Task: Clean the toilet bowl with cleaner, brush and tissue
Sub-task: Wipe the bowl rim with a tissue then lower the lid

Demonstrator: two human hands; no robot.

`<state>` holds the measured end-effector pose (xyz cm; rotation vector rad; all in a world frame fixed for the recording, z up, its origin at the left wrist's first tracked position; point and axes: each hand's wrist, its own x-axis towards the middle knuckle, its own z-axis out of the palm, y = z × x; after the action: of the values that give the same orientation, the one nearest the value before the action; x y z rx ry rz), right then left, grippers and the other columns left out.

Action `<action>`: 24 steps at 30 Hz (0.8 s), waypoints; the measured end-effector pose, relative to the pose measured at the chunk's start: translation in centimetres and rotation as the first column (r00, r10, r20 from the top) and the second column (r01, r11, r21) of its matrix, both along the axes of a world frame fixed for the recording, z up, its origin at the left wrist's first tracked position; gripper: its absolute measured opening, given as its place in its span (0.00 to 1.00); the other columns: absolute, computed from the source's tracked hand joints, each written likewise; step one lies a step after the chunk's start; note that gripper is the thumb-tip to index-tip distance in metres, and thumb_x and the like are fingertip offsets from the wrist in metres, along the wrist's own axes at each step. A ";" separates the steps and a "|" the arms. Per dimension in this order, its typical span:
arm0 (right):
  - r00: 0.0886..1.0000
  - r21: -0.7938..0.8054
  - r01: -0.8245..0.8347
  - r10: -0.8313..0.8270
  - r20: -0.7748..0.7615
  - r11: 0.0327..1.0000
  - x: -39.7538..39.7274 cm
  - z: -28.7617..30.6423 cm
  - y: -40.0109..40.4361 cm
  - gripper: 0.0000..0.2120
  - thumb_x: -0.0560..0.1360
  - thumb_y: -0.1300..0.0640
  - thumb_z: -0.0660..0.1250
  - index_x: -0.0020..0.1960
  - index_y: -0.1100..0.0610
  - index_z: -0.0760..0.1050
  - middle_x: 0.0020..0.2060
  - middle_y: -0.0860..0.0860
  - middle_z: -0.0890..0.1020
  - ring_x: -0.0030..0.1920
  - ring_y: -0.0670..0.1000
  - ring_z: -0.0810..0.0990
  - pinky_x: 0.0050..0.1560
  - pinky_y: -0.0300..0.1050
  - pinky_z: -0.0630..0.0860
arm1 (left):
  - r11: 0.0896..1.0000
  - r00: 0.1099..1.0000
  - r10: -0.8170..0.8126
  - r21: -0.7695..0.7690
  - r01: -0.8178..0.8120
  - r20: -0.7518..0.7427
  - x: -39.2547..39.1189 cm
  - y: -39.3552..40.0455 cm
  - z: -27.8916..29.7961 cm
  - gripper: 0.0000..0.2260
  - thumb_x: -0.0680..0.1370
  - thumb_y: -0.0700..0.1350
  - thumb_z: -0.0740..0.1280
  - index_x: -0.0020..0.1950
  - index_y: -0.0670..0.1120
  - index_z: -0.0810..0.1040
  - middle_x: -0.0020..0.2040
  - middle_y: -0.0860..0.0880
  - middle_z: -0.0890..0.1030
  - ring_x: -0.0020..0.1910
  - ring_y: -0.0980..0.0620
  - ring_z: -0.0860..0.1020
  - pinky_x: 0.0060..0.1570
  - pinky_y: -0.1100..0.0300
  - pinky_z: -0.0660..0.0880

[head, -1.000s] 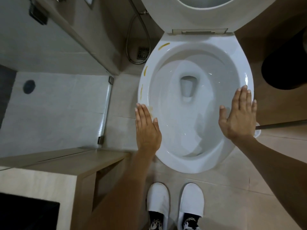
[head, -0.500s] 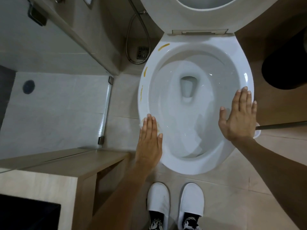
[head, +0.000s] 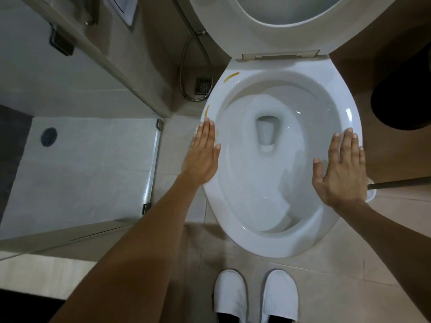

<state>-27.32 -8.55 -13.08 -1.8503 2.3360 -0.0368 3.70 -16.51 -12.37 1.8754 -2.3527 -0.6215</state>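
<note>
The white toilet bowl (head: 275,248) stands open in the middle, seat and lid (head: 224,26) raised. Yellow streaks mark its left rim: one at the back left (head: 231,76), one further forward (head: 206,110), and a faint smear (head: 218,132) by my fingertips. My left hand (head: 203,157) lies flat on the left rim, pressing a white tissue (head: 197,127) of which only a corner shows. My right hand (head: 342,169) rests flat on the right rim, fingers spread, holding nothing. No cleaner bottle is in view.
A dark rod (head: 401,183) with a white end (head: 371,194) lies on the floor behind my right hand. A spray hose (head: 186,73) and floor drain (head: 203,85) are left of the bowl, beside a glass shower door (head: 152,164). A black bin (head: 405,96) stands right. My white slippers (head: 254,297) are below.
My left hand slid back along the left rim, then forward toward the yellow streak; the nearest streak is now only a faint smear. My right hand stayed on the right rim.
</note>
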 end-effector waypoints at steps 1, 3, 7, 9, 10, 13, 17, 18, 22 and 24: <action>1.000 -0.004 -0.001 0.001 0.003 1.000 0.0 0.0 0.0 0.35 0.78 0.41 0.41 0.78 0.61 0.47 0.78 0.60 0.47 0.78 0.58 0.46 0.76 0.53 0.46 | 1.000 1.000 -0.002 0.006 0.002 0.006 0.0 -0.6 0.0 0.25 0.84 0.48 0.47 0.77 0.42 0.40 0.78 0.47 0.41 0.76 0.54 0.38 0.74 0.57 0.39; 1.000 -0.008 -0.003 0.003 0.009 1.000 0.0 0.0 -0.1 0.36 0.77 0.40 0.39 0.78 0.61 0.46 0.78 0.59 0.47 0.78 0.58 0.46 0.76 0.53 0.45 | 1.000 1.000 -0.006 0.010 0.006 0.014 -0.1 -0.9 0.1 0.26 0.84 0.47 0.48 0.77 0.42 0.39 0.78 0.46 0.40 0.75 0.54 0.37 0.74 0.58 0.38; 1.000 -0.018 -0.004 0.004 0.015 1.000 -0.1 -0.1 0.0 0.36 0.77 0.40 0.40 0.78 0.61 0.46 0.78 0.59 0.47 0.78 0.58 0.46 0.76 0.54 0.46 | 1.000 1.000 0.001 0.021 -0.001 -0.024 -0.1 2.3 -0.1 0.27 0.82 0.51 0.44 0.77 0.41 0.39 0.78 0.46 0.40 0.75 0.53 0.36 0.74 0.57 0.36; 1.000 -0.018 -0.001 0.002 0.023 1.000 -0.1 -0.1 0.0 0.36 0.77 0.41 0.41 0.78 0.61 0.47 0.77 0.60 0.48 0.78 0.58 0.47 0.76 0.55 0.47 | 1.000 0.997 0.016 0.014 -0.015 -0.069 -0.2 4.8 -0.2 0.27 0.81 0.52 0.43 0.77 0.41 0.42 0.78 0.45 0.42 0.76 0.52 0.38 0.74 0.57 0.37; 1.000 -0.020 0.000 0.000 0.026 1.000 -0.1 0.0 0.0 0.36 0.77 0.41 0.41 0.78 0.61 0.48 0.77 0.60 0.48 0.78 0.58 0.47 0.76 0.55 0.48 | 1.000 0.997 0.024 0.007 -0.023 -0.078 -0.3 6.0 -0.2 0.27 0.81 0.52 0.44 0.77 0.41 0.42 0.78 0.45 0.43 0.77 0.52 0.39 0.74 0.57 0.37; 1.000 -0.035 0.001 0.000 0.031 0.999 0.0 0.0 0.0 0.35 0.77 0.42 0.43 0.78 0.62 0.49 0.77 0.61 0.50 0.77 0.60 0.49 0.76 0.56 0.50 | 0.998 0.996 0.061 0.012 -0.060 -0.066 -0.8 9.2 -0.3 0.26 0.81 0.51 0.44 0.77 0.43 0.41 0.78 0.47 0.43 0.76 0.55 0.38 0.73 0.60 0.36; 1.000 -0.030 0.009 -0.008 0.030 0.999 0.0 -0.1 0.0 0.35 0.77 0.43 0.44 0.78 0.62 0.49 0.77 0.61 0.49 0.77 0.59 0.49 0.76 0.56 0.51 | 0.998 0.996 0.063 0.015 -0.062 -0.071 -0.6 9.7 -0.3 0.26 0.81 0.52 0.44 0.76 0.45 0.41 0.77 0.50 0.42 0.76 0.56 0.38 0.74 0.61 0.37; 1.000 -0.027 0.009 -0.008 0.030 1.000 0.0 -0.1 0.0 0.35 0.77 0.43 0.44 0.78 0.62 0.49 0.77 0.61 0.49 0.77 0.59 0.48 0.76 0.56 0.50 | 0.999 0.996 0.052 0.009 -0.052 -0.071 -0.4 9.1 -0.2 0.26 0.81 0.52 0.43 0.77 0.44 0.41 0.78 0.50 0.42 0.76 0.56 0.39 0.74 0.60 0.37; 1.000 -0.016 0.005 -0.005 0.020 1.000 0.0 0.0 -0.1 0.35 0.77 0.42 0.43 0.78 0.62 0.48 0.78 0.60 0.48 0.78 0.58 0.47 0.76 0.54 0.48 | 0.998 0.996 0.046 -0.044 -0.050 -0.079 0.0 4.9 -0.2 0.27 0.82 0.50 0.45 0.77 0.39 0.45 0.78 0.43 0.46 0.77 0.50 0.42 0.74 0.60 0.39; 1.000 -0.017 0.007 -0.006 0.025 1.000 0.0 0.0 -0.1 0.35 0.78 0.42 0.43 0.78 0.61 0.48 0.78 0.59 0.48 0.78 0.57 0.47 0.76 0.54 0.48 | 0.997 0.997 0.063 -0.032 -0.065 -0.048 0.1 2.6 -0.2 0.27 0.82 0.50 0.46 0.77 0.39 0.44 0.78 0.43 0.45 0.76 0.53 0.39 0.73 0.63 0.36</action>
<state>-27.30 -8.65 -13.11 -1.8394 2.3326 -0.0801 3.81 -13.91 -12.57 1.8922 -2.2504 -0.6097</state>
